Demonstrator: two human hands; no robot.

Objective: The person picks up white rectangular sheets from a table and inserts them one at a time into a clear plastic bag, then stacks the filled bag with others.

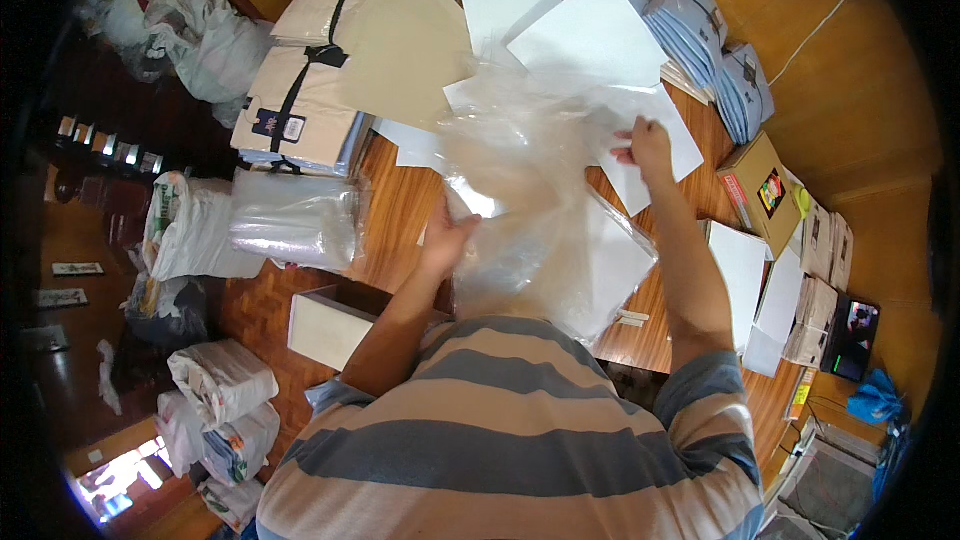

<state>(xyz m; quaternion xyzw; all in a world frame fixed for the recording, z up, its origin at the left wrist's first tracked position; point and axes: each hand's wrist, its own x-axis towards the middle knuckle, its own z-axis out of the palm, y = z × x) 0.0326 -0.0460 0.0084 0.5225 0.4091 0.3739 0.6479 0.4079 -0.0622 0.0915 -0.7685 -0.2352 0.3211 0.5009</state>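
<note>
A large clear plastic bag (520,180) stretches in front of me, smeared by motion in its upper part. My left hand (450,240) is closed on the bag's left edge, thumb on top. The fingers of my right hand (645,150) are curled in a pinch at the bag's upper right, where the film runs up to them. Beneath and beyond the bag lie several white sheets of card (590,35). Another white sheet in clear film (615,260) lies near my right forearm. A beige card (405,45) leans at the far left.
Bundles of beige folded fabric (295,105) tied with black straps stand at the left, blue bundles (685,25) at the back. A stack of clear bags (297,220) sits at the left edge. An open box (330,330) is below it; a cardboard box (765,190) stands at right.
</note>
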